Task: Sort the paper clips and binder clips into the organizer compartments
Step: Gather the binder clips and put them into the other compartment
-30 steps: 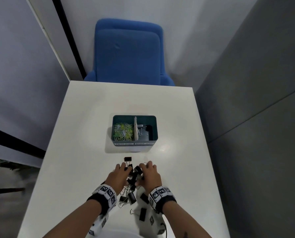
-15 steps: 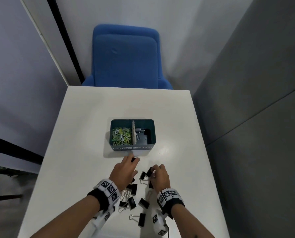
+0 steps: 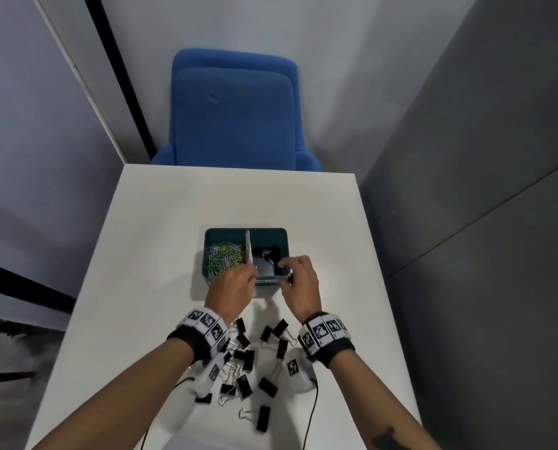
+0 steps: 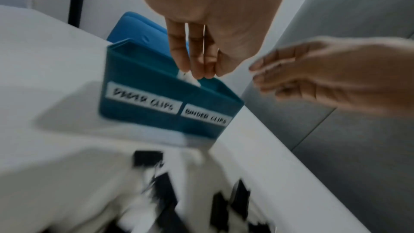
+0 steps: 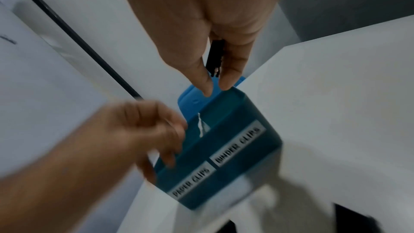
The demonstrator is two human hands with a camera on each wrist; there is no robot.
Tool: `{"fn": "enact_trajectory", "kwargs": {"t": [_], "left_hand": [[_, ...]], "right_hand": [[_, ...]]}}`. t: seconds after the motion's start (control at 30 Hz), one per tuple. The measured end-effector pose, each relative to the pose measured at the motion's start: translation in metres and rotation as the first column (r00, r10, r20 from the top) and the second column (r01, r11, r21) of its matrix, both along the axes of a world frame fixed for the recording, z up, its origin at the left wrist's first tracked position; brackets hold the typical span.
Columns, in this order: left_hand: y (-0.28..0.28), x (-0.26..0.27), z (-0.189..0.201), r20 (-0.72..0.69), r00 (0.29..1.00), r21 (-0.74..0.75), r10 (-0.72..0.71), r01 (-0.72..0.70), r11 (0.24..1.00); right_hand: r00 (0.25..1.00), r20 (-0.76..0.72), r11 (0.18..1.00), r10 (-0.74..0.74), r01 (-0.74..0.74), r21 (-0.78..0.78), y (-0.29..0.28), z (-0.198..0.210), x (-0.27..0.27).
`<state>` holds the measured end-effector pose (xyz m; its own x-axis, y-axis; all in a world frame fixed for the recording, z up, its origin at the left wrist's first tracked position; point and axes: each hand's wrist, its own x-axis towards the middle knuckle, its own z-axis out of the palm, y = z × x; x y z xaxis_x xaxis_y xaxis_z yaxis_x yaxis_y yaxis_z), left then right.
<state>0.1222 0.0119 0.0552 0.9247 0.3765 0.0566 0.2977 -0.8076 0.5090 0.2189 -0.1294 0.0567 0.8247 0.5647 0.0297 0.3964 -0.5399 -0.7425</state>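
The teal organizer [image 3: 225,229] stands mid-table; its left compartment holds coloured paper clips [image 3: 224,256], its right one black binder clips [image 3: 266,256]. My right hand [image 3: 285,271] hovers at the front of the right compartment and pinches a black binder clip [image 5: 215,56] between thumb and fingers [image 5: 226,84]. My left hand [image 3: 253,276] is over the organizer's front wall [image 4: 145,84] by the white divider [image 4: 188,77]. Its fingertips [image 4: 199,72] are bunched against the thumb, and no clip shows between them. Several loose binder clips [image 3: 246,358] lie on the table between my wrists.
The white table [image 3: 173,222] fills a narrow booth, with a blue chair [image 3: 235,115] beyond its far edge and grey walls [image 3: 466,222] close on the right. A thin black cable [image 3: 313,410] runs off the near edge by my right forearm.
Both hands have moved forward from the clip pile to the organizer's front. The lone clip that lay ahead of the pile is gone from the table.
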Motion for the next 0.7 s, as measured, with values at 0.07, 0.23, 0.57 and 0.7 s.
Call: {"fn": "enact_trajectory", "kwargs": {"t": [0.07,0.23,0.57,0.7], "left_hand": [[0.001,-0.024,-0.019,-0.071,0.997,-0.015,-0.002,0.001,1.0],[0.003,-0.065,-0.058,-0.367,0.929,0.03,-0.054,0.07,0.997],[-0.017,-0.074,-0.083,-0.667,0.693,-0.072,-0.274,0.306,0.949],[-0.029,-0.079,-0.084,-0.614,0.737,0.016,-0.283,0.37,0.929]], "right_hand": [[0.999,-0.015,0.999,0.038,-0.038,0.024,0.01,0.007,0.005],[0.998,-0.002,0.998,0.06,-0.06,-0.017,0.003,-0.003,-0.005],[0.927,-0.224,0.684,0.3,-0.373,-0.627,-0.061,-0.065,-0.051],[0.866,-0.205,0.58,0.456,-0.463,-0.67,-0.064,-0.079,-0.066]]}}
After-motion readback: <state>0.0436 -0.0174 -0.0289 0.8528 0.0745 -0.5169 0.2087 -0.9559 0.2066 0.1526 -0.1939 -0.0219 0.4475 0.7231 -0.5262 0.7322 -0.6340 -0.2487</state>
